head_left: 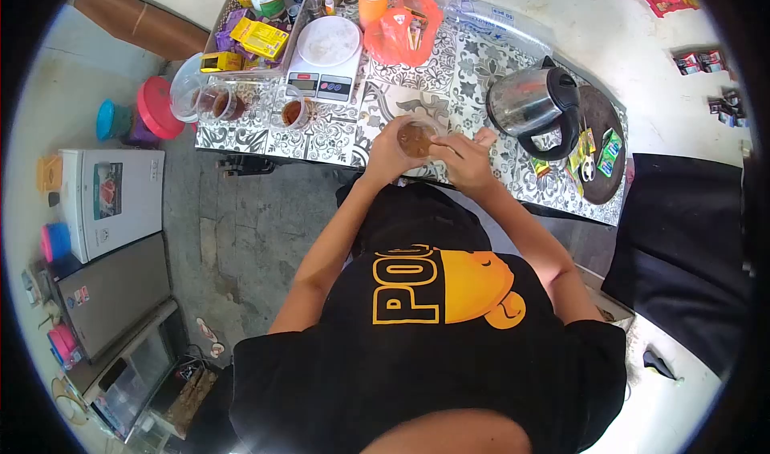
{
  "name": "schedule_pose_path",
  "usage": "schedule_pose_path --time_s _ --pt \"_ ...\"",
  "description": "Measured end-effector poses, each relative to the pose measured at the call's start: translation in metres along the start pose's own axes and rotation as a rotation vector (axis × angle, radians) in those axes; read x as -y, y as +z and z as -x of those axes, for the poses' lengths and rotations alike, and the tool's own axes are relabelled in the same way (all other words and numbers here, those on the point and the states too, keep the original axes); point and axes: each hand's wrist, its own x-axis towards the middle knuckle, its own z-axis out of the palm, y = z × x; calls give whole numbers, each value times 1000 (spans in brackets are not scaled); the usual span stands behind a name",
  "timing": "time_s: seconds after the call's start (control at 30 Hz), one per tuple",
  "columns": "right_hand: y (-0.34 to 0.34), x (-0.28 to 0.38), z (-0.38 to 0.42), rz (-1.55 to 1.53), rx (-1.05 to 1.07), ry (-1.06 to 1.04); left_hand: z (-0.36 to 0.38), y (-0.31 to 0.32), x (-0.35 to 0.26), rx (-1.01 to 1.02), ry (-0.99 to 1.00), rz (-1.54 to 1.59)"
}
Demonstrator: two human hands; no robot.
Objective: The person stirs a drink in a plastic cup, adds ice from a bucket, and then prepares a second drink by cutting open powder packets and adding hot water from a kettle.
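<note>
A clear plastic cup [416, 139] with brown liquid in it stands near the front edge of the patterned table. My left hand [388, 151] is wrapped round its left side. Above the cup's right side, my right hand [465, 162] pinches a thin brown utensil [438, 141], whose lower end dips into the liquid. The kind of utensil cannot be made out. To the left stand a second plastic cup [293, 113] with dark brown contents and a third plastic cup [228, 105], also with something dark brown at its bottom.
A digital kitchen scale [322, 83] and an orange plastic bag [403, 35] are behind the cups. An electric kettle [533, 105] stands to the right, beside a dark round board [597, 185] with sachets and scissors [588, 168]. Yellow boxes [262, 38] fill a tray at the back left.
</note>
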Motion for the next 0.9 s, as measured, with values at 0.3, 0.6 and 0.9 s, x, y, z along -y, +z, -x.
schedule_pose_path --time_s 0.3,0.6,0.9 --pt "35 20 18 40 83 194 7 11 0 -115 -40 -58" --pt "-4 33 -19 41 41 282 8 16 13 -111 -5 -28" --pt "-23 11 -18 -2 40 -27 7 11 7 -51 -31 5"
